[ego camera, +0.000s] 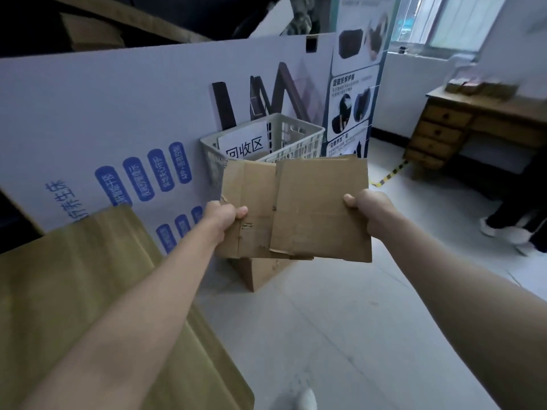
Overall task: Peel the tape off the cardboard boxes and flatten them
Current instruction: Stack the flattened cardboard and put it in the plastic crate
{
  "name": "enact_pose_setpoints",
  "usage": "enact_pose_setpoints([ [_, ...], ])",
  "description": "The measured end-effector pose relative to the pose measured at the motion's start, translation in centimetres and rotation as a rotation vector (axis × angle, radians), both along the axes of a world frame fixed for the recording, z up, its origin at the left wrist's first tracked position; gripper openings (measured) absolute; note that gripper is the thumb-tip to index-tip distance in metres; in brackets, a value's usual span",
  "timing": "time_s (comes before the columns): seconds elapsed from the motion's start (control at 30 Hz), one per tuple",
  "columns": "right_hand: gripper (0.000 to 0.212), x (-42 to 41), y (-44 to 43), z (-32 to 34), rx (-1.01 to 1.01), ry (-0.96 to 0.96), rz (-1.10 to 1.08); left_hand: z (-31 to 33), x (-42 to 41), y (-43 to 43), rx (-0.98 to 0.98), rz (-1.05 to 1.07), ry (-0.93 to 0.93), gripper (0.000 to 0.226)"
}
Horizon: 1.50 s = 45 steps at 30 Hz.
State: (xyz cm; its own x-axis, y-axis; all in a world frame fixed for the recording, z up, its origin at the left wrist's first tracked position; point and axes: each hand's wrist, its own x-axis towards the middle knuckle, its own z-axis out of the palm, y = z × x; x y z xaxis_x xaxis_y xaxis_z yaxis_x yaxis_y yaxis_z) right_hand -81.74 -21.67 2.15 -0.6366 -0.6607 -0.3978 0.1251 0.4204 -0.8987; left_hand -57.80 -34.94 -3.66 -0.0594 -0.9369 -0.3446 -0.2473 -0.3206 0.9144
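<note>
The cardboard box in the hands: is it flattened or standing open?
Flattened: the cardboard box shows only flat overlapping panels, no hollow inside.

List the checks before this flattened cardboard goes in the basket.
1. Cardboard flat: ok, its panels lie folded flat.
2. Left hand grip on the left edge: ok, thumb on top.
3. Right hand grip on the right edge: ok.
4. Tape gone: cannot tell; none shows on this face and the back is hidden.
5. Basket top open just behind: ok. Room inside: cannot tell, a sign stands in it.
6. Box on the floor flattened: not ok, it stands in box shape.
</note>
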Motion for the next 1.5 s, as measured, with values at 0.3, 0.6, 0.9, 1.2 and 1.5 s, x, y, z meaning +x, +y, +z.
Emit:
enact_pose_setpoints([
  [0.3, 0.027, -12.0, -14.8, 2.1, 0.012, 0.026, 0.013, 1.4, -11.6, -12.5, 0.045, 0.054, 0.052, 0.052],
  [0.6, 0.041, -18.1, -30.1, 1.5, 0.031, 0.005, 0.215, 2.3, -17.2, -22.7, 0.038, 0.239, 0.042, 0.045],
  [0.9, 0.038, -24.5, -45.7, 0.5, 0.008, 0.034, 0.459, 2.2, -22.0, -31.2, 0.080, 0.446, 0.033, 0.039],
  [1.2, 0.041, -21.0, -57.3, -3.1, 0.164, 0.040, 0.699, 0.2, -22.6, -37.3, 0.098, 0.626, 0.184, 0.070],
  [1.5, 0.047, -16.7, -65.0, -5.9, 0.250, 0.069, 0.868, -2.3, -22.7, -43.5, 0.161, 0.615, 0.226, 0.097],
])
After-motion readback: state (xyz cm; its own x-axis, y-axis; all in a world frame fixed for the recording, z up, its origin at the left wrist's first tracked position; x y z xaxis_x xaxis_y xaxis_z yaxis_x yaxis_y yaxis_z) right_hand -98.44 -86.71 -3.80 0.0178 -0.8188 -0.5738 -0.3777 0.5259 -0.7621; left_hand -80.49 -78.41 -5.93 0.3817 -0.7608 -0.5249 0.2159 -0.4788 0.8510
